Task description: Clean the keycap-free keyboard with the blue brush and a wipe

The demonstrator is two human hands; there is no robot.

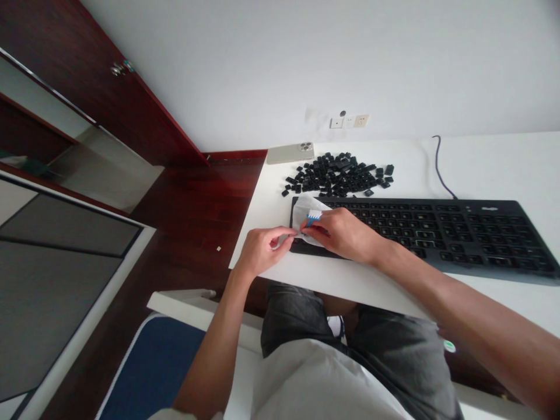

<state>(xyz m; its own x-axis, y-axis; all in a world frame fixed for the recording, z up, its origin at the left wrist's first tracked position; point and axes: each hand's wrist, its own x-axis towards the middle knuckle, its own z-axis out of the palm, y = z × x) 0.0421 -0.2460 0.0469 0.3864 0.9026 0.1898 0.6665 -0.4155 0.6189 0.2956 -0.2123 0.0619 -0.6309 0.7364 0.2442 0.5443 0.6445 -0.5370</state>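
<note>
A black keyboard (446,233) with its keycaps taken off lies along the front of the white desk. Over its left end is spread a crumpled white tissue (301,205). My right hand (339,232) is closed around a blue brush with white bristles (313,219), its bristle end up, above the tissue. Beside it, my left hand (266,248) has thumb and forefinger brought together at the tissue's left edge. What lies between those fingertips is too small to make out. Behind the keyboard rests a heap of loose black keycaps (336,172).
A pale phone (290,153) lies face down at the desk's back left corner. The keyboard's cable (440,166) runs back toward the wall, which carries sockets (349,121). A blue-seated chair (153,367) stands at lower left, near the desk's left edge.
</note>
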